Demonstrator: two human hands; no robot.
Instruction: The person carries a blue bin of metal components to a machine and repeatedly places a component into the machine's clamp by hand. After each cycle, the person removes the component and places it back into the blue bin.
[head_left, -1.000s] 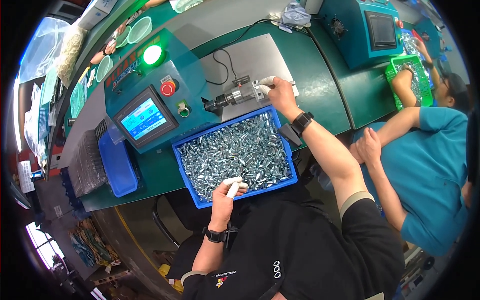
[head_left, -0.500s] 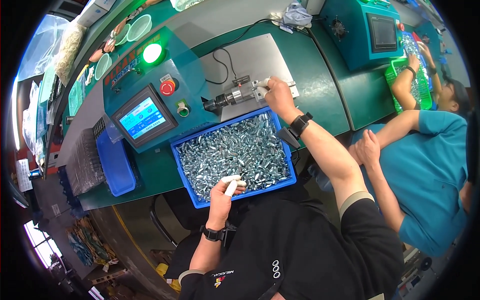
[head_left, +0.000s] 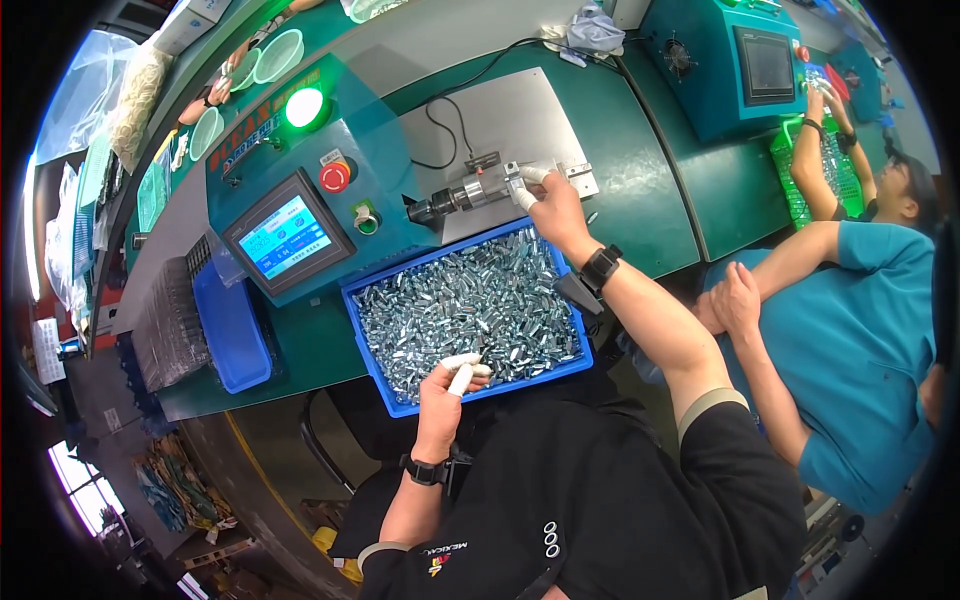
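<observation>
My left hand (head_left: 444,396), with white covers on its fingertips, is held in a pinch over the near edge of a blue bin (head_left: 385,388). Whatever lies between those fingertips is too small to make out. Inside the bin are heaped small shiny metal pieces (head_left: 470,305). My right hand (head_left: 556,207), its fingertips also covered in white, is closed at the metal clamp block (head_left: 514,184) in line with the machine's spindle (head_left: 455,198). What its finger and thumb grip is hidden. One loose metal piece (head_left: 592,218) shows beside that hand.
The teal machine (head_left: 310,180) carries a lit screen (head_left: 287,236), a red stop button (head_left: 336,176) and a glowing green lamp (head_left: 304,106). An empty blue tray (head_left: 232,335) stands at left. At right sits a person in a teal shirt (head_left: 850,350); another works beyond, near a green basket (head_left: 790,180).
My right hand has shifted slightly left and nearer, its fingers lower on the clamp block. A loose metal piece now shows beside it. My left hand has stayed in place.
</observation>
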